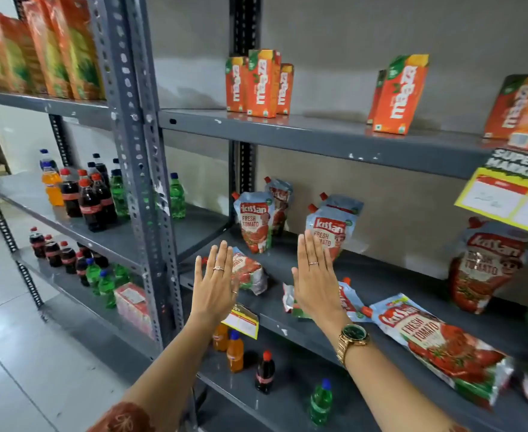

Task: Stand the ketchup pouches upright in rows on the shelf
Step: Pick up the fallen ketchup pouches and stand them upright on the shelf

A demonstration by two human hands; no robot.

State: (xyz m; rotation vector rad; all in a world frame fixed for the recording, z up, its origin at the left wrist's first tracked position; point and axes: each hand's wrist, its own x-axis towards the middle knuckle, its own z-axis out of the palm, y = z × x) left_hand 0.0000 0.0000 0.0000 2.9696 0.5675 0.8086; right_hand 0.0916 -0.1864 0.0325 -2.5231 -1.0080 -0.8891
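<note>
A grey metal shelf (390, 288) is running across a shop aisle, with juice cartons (258, 84) sitting on the tier above and soft-drink bottles (91, 198) filling the bay to the left. On this middle tier, four ketchup pouches are already standing in two short rows at the back, the front ones here (254, 224) and here (327, 236), while several are lying flat nearer the front edge. The left hand (214, 283) and the right hand (314, 280) are both hovering open and flat, fingers together, gripping nothing. The nearest flat pouch (348, 302) is lying just behind and right of the right hand, partly hidden by it. Another (248, 272) is lying just behind the left hand. A long fallen pouch (437, 344) is stretching away to the right, its spout pointing back toward the right wrist, so the right hand is likely the better placed for it.
</note>
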